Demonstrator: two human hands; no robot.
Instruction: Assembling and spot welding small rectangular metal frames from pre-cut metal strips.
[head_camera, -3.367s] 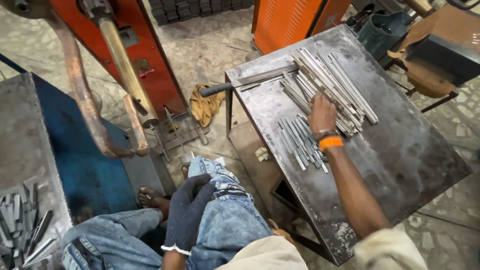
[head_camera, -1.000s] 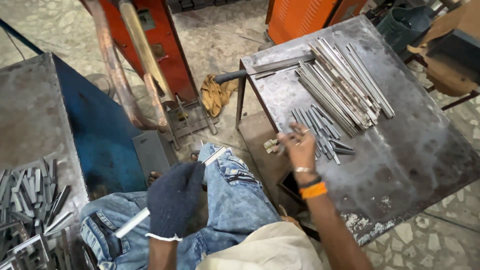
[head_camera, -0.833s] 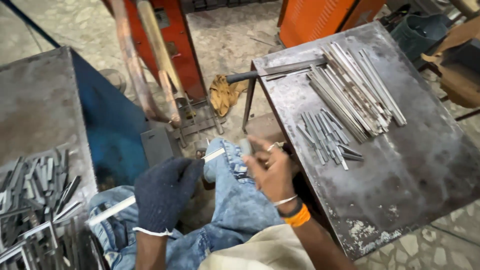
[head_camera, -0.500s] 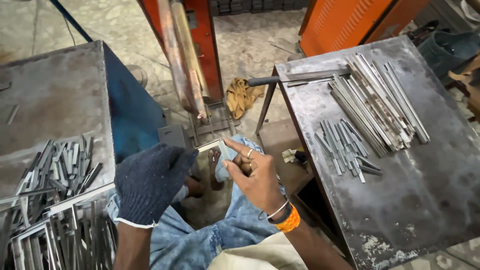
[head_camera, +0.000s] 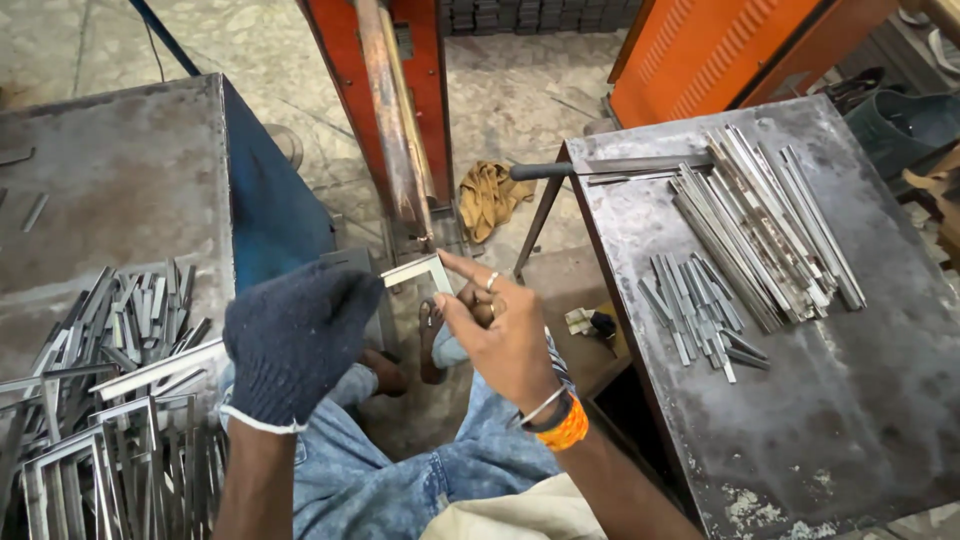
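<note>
Your gloved left hand (head_camera: 298, 340) and bare right hand (head_camera: 500, 330) pinch one L-shaped metal piece (head_camera: 420, 272) together; two strip piles (head_camera: 745, 235) lie on the right table (head_camera: 830, 420).

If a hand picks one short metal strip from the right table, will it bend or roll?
The short metal strips look flat and rigid, so one probably stays straight. Flat sides suggest no rolling. Lying packed on the steel table, one may be awkward to pinch.

- A metal workshop: cut steel strips (head_camera: 745, 240) lie on a steel table (head_camera: 820, 440) right of the hands.
- An orange welding machine (head_camera: 400, 120) stands ahead of them.
</note>
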